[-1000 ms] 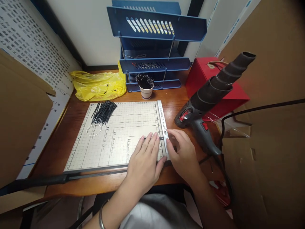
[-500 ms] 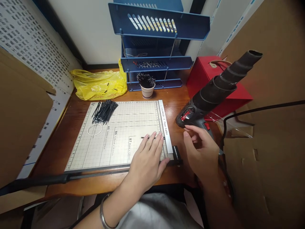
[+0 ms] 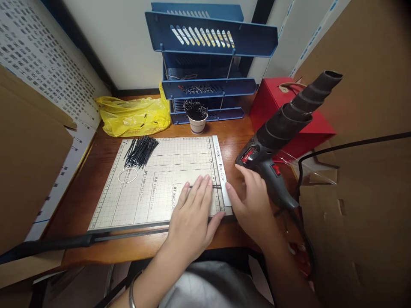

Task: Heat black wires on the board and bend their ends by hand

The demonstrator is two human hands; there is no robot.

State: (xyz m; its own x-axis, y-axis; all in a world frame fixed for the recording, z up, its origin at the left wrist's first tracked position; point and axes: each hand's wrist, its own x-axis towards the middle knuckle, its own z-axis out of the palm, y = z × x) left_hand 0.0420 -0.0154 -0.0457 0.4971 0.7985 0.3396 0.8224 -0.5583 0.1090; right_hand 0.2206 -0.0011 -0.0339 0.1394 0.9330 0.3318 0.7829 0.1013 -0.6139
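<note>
My left hand (image 3: 192, 209) lies flat on the paper cutter (image 3: 160, 214), fingers together and stretched out, over thin black strands (image 3: 217, 186) that look like wire or tubing. Their ends show on the board between my fingers and the white strip on the right edge. Just past that strip is my right hand (image 3: 252, 205), thumb and forefinger apart with nothing seen between them. A bundle of short black strands (image 3: 141, 152) rests at the board's upper left, above a white ring (image 3: 127, 175). The cutter's long blade arm (image 3: 128, 234) runs along the near edge.
A heat gun (image 3: 279, 128) stands to the right, its nozzle tilted up, before a red box (image 3: 289, 102). Behind the board are a paper cup (image 3: 197, 125) full of black strands, a yellow plastic bag (image 3: 135, 115) and blue trays (image 3: 208, 87). Cardboard (image 3: 353, 214) borders the right.
My right hand has moved left from beside the heat gun to the cutter's right edge, and its thumb and forefinger have spread. My left hand has shifted slightly left, still flat.
</note>
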